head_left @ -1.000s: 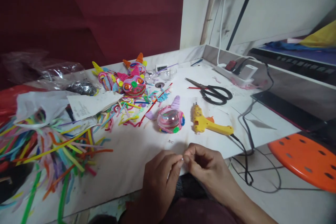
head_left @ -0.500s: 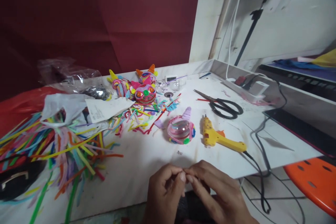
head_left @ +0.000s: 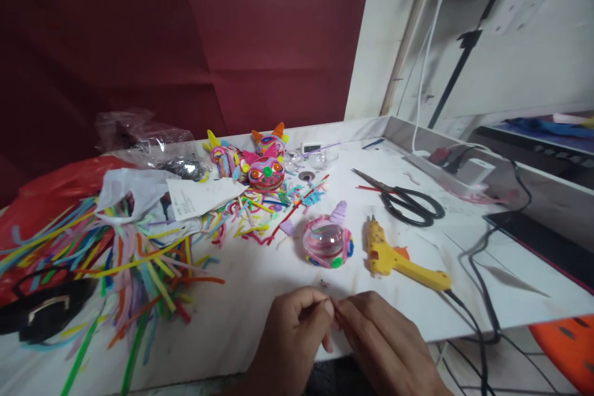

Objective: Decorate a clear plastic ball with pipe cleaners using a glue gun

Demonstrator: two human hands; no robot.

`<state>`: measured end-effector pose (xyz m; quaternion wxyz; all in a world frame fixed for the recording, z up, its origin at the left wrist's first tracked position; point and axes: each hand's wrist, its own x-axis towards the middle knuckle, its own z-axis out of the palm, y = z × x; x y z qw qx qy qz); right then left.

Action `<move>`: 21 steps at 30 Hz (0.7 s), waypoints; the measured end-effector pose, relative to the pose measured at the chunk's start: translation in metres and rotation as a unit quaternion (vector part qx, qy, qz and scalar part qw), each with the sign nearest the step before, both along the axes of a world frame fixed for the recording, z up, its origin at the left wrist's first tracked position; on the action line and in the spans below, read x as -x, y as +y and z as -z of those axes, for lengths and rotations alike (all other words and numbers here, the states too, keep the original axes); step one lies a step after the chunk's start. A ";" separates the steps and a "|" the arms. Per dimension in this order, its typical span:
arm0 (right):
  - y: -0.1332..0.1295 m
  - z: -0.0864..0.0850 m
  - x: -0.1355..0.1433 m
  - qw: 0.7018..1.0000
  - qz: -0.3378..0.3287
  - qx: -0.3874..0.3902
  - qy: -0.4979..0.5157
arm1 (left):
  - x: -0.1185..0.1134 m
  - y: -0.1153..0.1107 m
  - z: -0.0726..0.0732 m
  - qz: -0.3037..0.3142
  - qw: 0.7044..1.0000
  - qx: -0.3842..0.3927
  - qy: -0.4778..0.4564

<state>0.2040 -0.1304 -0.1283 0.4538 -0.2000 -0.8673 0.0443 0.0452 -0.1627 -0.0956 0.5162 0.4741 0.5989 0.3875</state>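
My left hand [head_left: 299, 334] and my right hand [head_left: 383, 337] meet fingertip to fingertip at the table's front edge. Both are closed in a pinch; whatever lies between the fingertips is too small to make out. Just beyond them on the white table [head_left: 260, 297] is a tiny object [head_left: 324, 283]. Farther back sits a clear ball wrapped in pink pipe cleaner [head_left: 327, 241], with a purple horn-like piece standing on top. To its right lies a yellow glue gun [head_left: 403, 266], its nozzle pointing away from me.
Black-handled scissors [head_left: 403, 201] lie behind the glue gun. Loose pipe cleaners [head_left: 139, 260] cover the left side, near a black pouch [head_left: 51, 309]. Finished colourful heads [head_left: 266, 172] stand at the back. A power strip [head_left: 445, 173] and dark tablet [head_left: 542, 247] are at right.
The view has shifted, so the table's contents appear lower and farther right. My hands remain together, with my right hand's fingers now closer together and more hidden.
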 end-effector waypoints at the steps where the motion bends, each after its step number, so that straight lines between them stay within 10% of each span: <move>1: 0.001 0.000 -0.002 1.000 0.003 -0.005 -0.005 | 0.001 0.001 -0.003 0.013 1.000 0.010 -0.005; 9: 0.025 0.002 -0.016 0.995 0.101 -0.003 -0.008 | 0.059 0.047 -0.043 0.051 0.965 -0.120 0.227; 17: 0.033 0.010 -0.018 0.996 0.085 0.002 0.001 | 0.106 0.126 -0.013 0.312 0.647 -0.300 0.628; 21: 0.033 0.027 -0.022 0.994 0.105 0.008 0.014 | 0.101 0.137 -0.007 0.361 0.553 -0.345 0.667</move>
